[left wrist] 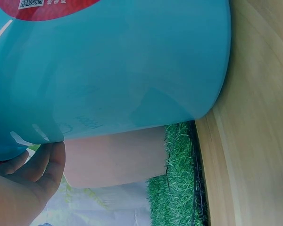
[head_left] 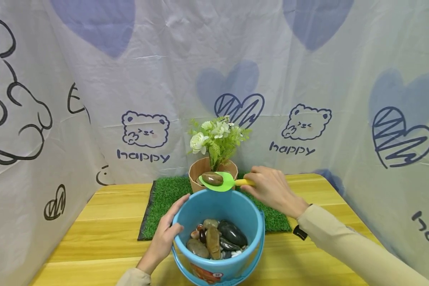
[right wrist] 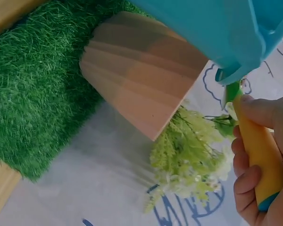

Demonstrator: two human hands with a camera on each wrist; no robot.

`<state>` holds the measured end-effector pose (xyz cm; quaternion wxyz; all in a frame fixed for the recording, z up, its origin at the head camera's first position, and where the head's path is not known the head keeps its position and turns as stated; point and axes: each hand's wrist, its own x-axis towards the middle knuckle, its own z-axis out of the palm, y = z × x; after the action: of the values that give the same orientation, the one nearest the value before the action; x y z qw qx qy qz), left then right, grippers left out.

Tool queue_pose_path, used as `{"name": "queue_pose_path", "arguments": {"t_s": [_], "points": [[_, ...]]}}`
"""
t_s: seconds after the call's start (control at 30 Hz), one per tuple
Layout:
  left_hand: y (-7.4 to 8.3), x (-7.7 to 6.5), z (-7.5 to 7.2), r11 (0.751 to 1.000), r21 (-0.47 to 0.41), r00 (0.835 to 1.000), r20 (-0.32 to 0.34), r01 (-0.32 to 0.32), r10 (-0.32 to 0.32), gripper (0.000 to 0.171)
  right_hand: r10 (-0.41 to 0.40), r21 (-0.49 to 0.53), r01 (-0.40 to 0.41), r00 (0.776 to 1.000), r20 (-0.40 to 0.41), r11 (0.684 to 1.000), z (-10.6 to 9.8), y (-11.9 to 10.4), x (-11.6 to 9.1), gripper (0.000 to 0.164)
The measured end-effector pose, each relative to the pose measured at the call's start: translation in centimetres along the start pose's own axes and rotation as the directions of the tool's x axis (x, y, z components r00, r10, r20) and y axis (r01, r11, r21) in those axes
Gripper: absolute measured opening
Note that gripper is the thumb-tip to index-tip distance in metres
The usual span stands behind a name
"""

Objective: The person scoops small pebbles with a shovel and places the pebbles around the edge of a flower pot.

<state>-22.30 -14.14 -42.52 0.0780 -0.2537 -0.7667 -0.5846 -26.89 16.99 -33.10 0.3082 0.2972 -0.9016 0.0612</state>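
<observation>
A blue bucket [head_left: 219,204] stands upright in front of me, with several smooth stones [head_left: 213,242] in its bottom. My left hand [head_left: 166,230] grips its left rim, thumb over the edge and fingers along the outer wall [left wrist: 108,70]. In my right hand [head_left: 273,188] is a toy shovel [head_left: 228,182], held by its yellow handle [right wrist: 259,150]. One brown oval stone [head_left: 212,178] lies on its green blade, above the bucket's far rim and overlapping the flowerpot [head_left: 196,171] in the head view. White flowers and green leaves [head_left: 219,137] rise from that pot.
Behind and under the pot spreads an artificial grass mat [head_left: 162,204] on the yellow wooden table [head_left: 93,222]. The bucket's blue carrying handle [head_left: 178,260] hangs down around its near side. Printed white cloth [head_left: 146,79] walls in the back and both sides.
</observation>
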Motion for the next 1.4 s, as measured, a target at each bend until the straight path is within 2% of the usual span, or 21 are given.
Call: {"name": "queue_pose_path", "arguments": {"t_s": [0.23,0.53,0.67,0.87,1.07,1.2,1.4], "points": [[0.0,-0.1,0.1,1.000,0.008,1.000,0.000,0.005,-0.005,0.077,0.084,0.011,-0.085,0.993,0.084,0.996,1.7,0.5,1.0,0.017],[0.2,-0.1,0.0,1.000,0.001,1.000,0.007,0.016,-0.016,0.077,0.100,0.007,-0.102,0.985,0.143,0.995,4.0,0.8,3.0,0.012],[0.2,-0.1,0.0,1.000,0.004,1.000,0.002,0.019,-0.019,0.077,0.091,-0.015,-0.090,0.981,0.169,0.996,5.0,0.8,3.6,0.016],[0.2,0.0,0.0,1.000,0.010,1.000,0.003,0.005,-0.005,0.076,0.040,-0.040,-0.033,0.981,0.188,0.999,5.5,0.6,4.6,0.017],[0.2,0.0,-0.1,1.000,0.008,1.000,-0.002,0.006,-0.006,0.076,-0.082,-0.038,0.093,0.971,0.226,0.995,5.3,0.6,5.6,0.009],[0.1,0.0,-0.1,1.000,0.006,1.000,0.001,0.009,-0.009,0.077,-0.148,-0.081,0.173,0.957,0.247,0.982,5.2,0.5,5.9,0.006],[0.1,0.0,-0.1,1.000,0.007,1.000,-0.001,0.006,-0.006,0.077,-0.179,-0.143,0.216,0.956,0.233,0.966,5.0,0.4,5.9,0.010]]}}
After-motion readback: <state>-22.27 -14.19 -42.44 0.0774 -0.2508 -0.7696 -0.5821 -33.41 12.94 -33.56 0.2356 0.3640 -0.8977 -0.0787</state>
